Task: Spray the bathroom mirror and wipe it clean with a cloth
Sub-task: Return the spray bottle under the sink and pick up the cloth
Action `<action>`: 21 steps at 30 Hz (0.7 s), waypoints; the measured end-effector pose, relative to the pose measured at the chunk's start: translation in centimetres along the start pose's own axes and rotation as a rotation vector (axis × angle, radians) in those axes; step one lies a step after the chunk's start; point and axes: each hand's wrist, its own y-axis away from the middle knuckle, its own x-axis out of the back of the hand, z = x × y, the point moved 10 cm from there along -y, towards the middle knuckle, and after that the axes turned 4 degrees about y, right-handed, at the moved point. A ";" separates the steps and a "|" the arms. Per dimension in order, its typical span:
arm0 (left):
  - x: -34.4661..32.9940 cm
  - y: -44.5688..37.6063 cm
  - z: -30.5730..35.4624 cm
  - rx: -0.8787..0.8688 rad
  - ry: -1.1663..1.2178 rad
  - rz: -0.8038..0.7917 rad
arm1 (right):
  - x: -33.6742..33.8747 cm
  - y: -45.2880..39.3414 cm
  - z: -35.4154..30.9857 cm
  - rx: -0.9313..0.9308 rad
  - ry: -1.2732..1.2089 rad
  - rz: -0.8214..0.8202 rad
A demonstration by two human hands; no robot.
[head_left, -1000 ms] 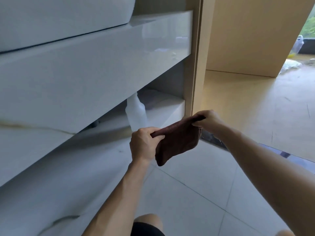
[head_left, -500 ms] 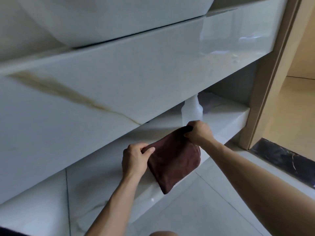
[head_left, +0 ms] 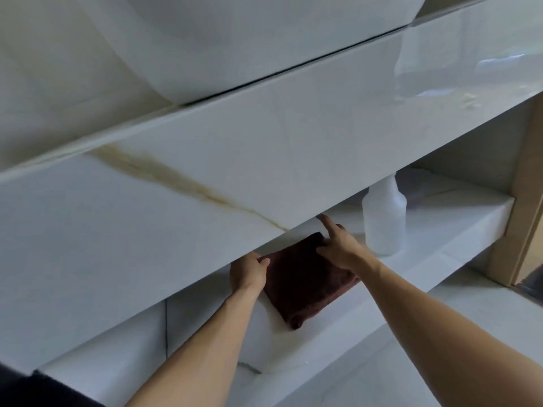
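Observation:
A folded dark brown cloth (head_left: 302, 283) lies on the white marble shelf (head_left: 440, 230) under the vanity. My left hand (head_left: 248, 271) grips the cloth's left edge, thumb on top. My right hand (head_left: 338, 245) rests flat on the cloth's far right corner, with the forefinger stretched out toward the back. A translucent white spray bottle (head_left: 383, 218) stands upright on the shelf just right of my right hand; its top is hidden behind the vanity front. The mirror is out of view.
The vanity's glossy marble front (head_left: 205, 186) with a brown vein overhangs the shelf, and a white basin (head_left: 235, 48) sits above it. A tan wooden door frame (head_left: 526, 201) borders the shelf at the right. Pale floor tiles (head_left: 440, 333) lie below.
The cloth went from held up in the air between both hands to lying on the shelf. My right hand loosened its pinch and now lies flat on it. The view swung left and closer.

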 end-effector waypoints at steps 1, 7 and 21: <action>0.2 0.3 0.2 -0.013 -0.072 0.036 | -0.6 0.4 -0.1 0.053 0.060 -0.029; -5.5 4.5 3.6 -0.299 -0.191 -0.044 | -5.8 3.2 2.1 0.182 0.692 -0.168; -7.7 5.2 0.9 -0.121 -0.365 -0.188 | -4.7 2.9 1.9 0.181 0.756 -0.161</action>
